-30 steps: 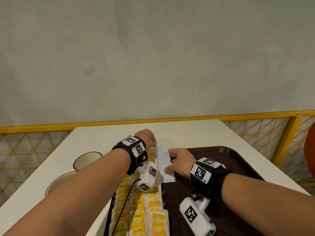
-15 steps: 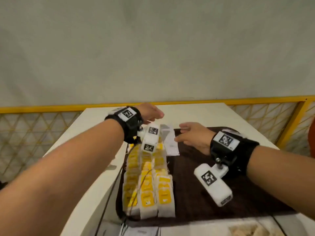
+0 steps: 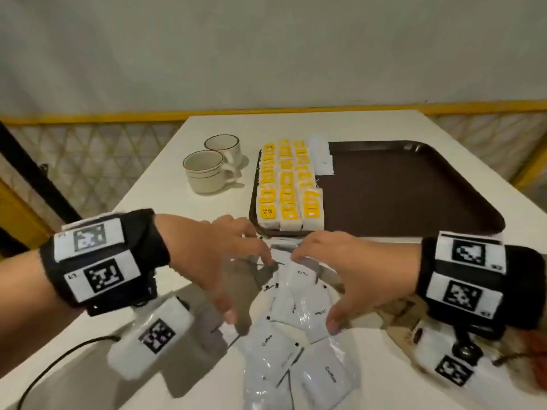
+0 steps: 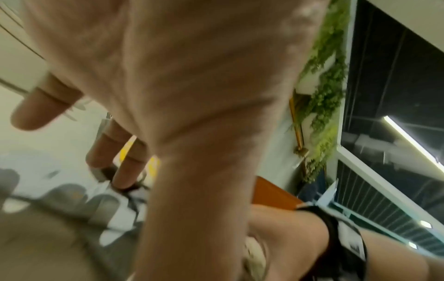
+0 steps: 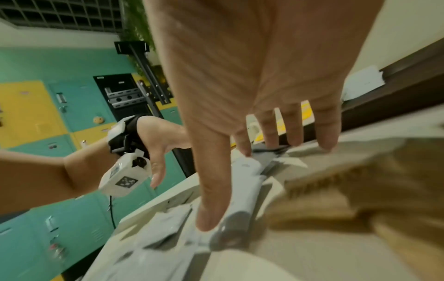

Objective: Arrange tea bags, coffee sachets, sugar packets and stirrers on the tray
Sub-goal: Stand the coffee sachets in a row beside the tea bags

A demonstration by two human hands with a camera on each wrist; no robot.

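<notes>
Table (image 3: pixel 165 184): coffee sachets (image 3: pixel 299 309) between (spread) hands (image 3: pixel 213 261).

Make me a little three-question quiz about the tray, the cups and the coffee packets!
1. True or false: the yellow tea bags lie along the left side of the brown tray.
2. How many cups stand on the table left of the tray?
3. Multiple choice: the left hand and right hand are spread over a pile of: A) coffee sachets B) spoons C) biscuits.

Key: 1 true; 2 two; 3 A.
</notes>
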